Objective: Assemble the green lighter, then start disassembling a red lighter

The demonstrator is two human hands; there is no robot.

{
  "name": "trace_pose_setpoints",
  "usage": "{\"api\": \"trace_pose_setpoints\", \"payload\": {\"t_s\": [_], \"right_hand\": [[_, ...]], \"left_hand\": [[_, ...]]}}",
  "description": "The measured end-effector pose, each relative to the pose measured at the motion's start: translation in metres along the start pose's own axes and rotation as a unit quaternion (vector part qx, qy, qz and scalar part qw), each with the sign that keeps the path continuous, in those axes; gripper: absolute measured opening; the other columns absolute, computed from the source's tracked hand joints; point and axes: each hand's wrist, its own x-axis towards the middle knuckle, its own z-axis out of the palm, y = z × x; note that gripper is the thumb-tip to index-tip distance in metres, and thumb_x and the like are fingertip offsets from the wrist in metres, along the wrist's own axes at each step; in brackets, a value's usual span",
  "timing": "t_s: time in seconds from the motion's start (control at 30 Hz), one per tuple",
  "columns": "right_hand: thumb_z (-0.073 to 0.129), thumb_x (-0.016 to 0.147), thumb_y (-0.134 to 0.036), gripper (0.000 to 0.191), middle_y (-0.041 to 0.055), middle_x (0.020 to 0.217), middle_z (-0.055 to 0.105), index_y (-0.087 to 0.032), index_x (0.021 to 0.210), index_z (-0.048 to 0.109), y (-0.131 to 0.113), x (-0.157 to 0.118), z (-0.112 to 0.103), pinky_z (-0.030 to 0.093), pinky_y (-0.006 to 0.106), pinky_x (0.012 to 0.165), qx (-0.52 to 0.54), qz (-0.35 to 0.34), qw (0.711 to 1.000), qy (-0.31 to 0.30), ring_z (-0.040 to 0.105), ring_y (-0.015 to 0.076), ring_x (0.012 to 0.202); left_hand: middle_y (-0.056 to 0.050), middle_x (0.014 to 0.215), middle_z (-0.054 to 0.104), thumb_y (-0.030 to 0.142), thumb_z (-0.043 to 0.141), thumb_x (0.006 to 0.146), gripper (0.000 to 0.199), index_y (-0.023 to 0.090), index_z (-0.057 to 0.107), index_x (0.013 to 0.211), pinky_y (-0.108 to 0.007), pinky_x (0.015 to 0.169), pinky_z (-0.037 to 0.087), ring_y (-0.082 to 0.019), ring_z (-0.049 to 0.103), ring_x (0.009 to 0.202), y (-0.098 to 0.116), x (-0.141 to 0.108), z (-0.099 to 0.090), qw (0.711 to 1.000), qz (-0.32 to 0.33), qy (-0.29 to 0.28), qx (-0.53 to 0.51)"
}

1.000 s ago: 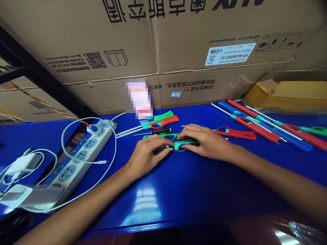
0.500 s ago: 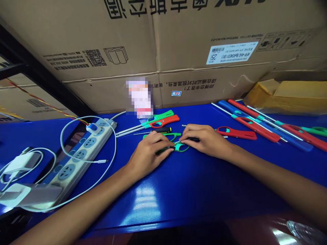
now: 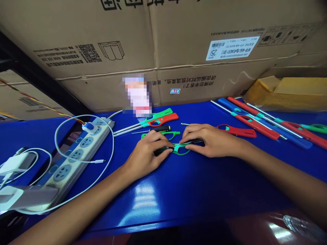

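A long-nosed gas lighter lies opened up on the blue table. Its green shell half (image 3: 182, 150), with a turquoise trigger surround, spans the space between my hands. My left hand (image 3: 149, 148) is closed around the shell's left end, where a dark part shows under the fingers. With thumb and fingertips, my right hand (image 3: 208, 140) pinches a slim black part (image 3: 195, 141) at the shell's right end. What else its fingers cover is hidden. Just behind lies another green shell piece (image 3: 175, 134), beside a yellow-and-black screwdriver (image 3: 162, 128). A red lighter (image 3: 237, 131) extends behind my right hand.
Green and red lighters (image 3: 163, 118) lie further back, near a blurred upright panel (image 3: 139, 98). More lighters (image 3: 251, 120) are spread at the right. A power strip (image 3: 81, 151) and white cable (image 3: 112, 149) occupy the left. A large carton (image 3: 184, 68) stands behind the table.
My right hand has shifted slightly rightward, and more of the black part and green trigger loop shows. My left hand keeps its hold. The whole view has shifted a little.
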Motion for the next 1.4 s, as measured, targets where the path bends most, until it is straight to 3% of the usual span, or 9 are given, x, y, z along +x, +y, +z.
{"api": "trace_pose_setpoints", "payload": {"t_s": [0.1,0.47,0.73,1.07,1.4], "right_hand": [[0.076,0.100,-0.028,0.017,0.0059,0.108,0.078,-0.023,0.114,0.083,0.000,-0.001,-0.001,0.056,0.036,0.094,-0.005,-0.008,1.000,0.001,0.072,0.0217,0.103],[0.073,0.101,-0.019,0.008,0.0062,0.101,0.077,-0.021,0.103,0.081,-0.008,-0.003,0.010,0.055,0.037,0.091,-0.098,0.028,0.994,0.031,0.072,0.0227,0.098],[0.069,0.103,-0.019,0.014,0.0066,0.099,0.074,-0.020,0.100,0.082,-0.009,-0.006,0.014,0.056,0.038,0.088,-0.146,0.018,0.989,0.032,0.070,0.0229,0.095],[0.071,0.099,-0.018,0.015,0.0065,0.105,0.072,-0.023,0.109,0.082,-0.024,-0.012,0.002,0.058,0.042,0.090,-0.145,0.037,0.988,-0.023,0.070,0.0255,0.101],[0.072,0.099,-0.015,0.016,0.0061,0.105,0.077,-0.021,0.111,0.081,-0.018,-0.010,-0.002,0.057,0.037,0.091,-0.067,0.022,0.997,-0.004,0.074,0.0239,0.103]], "left_hand": [[-0.006,0.104,0.076,0.022,0.070,0.102,0.014,0.022,0.081,0.111,-0.041,0.089,0.056,-0.022,0.067,0.097,0.002,0.000,-0.001,1.000,-0.006,-0.003,0.000],[-0.006,0.104,0.076,0.021,0.070,0.102,0.013,0.021,0.080,0.110,-0.042,0.090,0.057,-0.023,0.067,0.098,0.002,0.000,0.000,1.000,-0.015,-0.005,0.007],[-0.006,0.104,0.075,0.021,0.070,0.102,0.012,0.021,0.080,0.108,-0.040,0.089,0.056,-0.023,0.066,0.098,0.002,0.001,-0.001,1.000,-0.013,-0.011,0.016],[-0.006,0.101,0.073,0.019,0.071,0.101,0.011,0.022,0.081,0.104,-0.041,0.088,0.055,-0.023,0.066,0.097,0.004,-0.001,-0.002,0.999,-0.033,-0.010,0.009],[-0.006,0.101,0.073,0.020,0.071,0.101,0.011,0.021,0.081,0.105,-0.040,0.087,0.054,-0.023,0.066,0.096,0.005,-0.002,-0.001,0.999,-0.031,-0.002,0.017]]}}
